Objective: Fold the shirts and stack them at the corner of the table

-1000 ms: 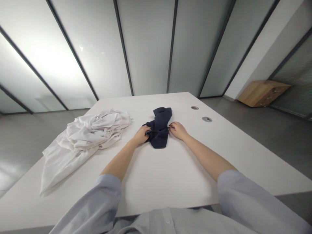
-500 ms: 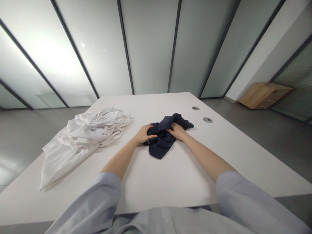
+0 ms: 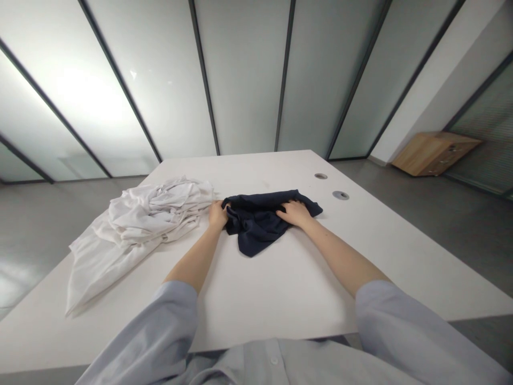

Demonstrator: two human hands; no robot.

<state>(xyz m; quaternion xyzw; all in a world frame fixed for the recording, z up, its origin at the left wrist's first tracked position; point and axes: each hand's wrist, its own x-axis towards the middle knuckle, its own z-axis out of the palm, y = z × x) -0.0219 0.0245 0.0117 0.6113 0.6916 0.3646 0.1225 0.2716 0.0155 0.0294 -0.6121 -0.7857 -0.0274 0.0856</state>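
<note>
A crumpled dark navy cloth (image 3: 260,230) lies on the white table in front of me, with one corner pointing toward me. My left hand (image 3: 218,215) is closed on the cloth's left end, its fingertips hidden by the fabric. At the right part of the cloth, my right hand (image 3: 295,214) grips a fold; its thumb shows on the near side and some fingers are tucked behind the fabric. Just left of my left hand lies a heap of white fabric (image 3: 156,214), loosely bunched, with one flap spread toward the table's near left.
The white table (image 3: 280,299) has two round cable holes near its right side, one being this grey-rimmed grommet (image 3: 341,195). Frosted glass panels (image 3: 244,75) stand behind the table. A wooden cabinet (image 3: 433,154) is on the floor at the far right.
My left hand has moved left with the navy cloth's left end, so the cloth is stretched wider. My right hand has shifted only slightly. The white heap is unchanged.
</note>
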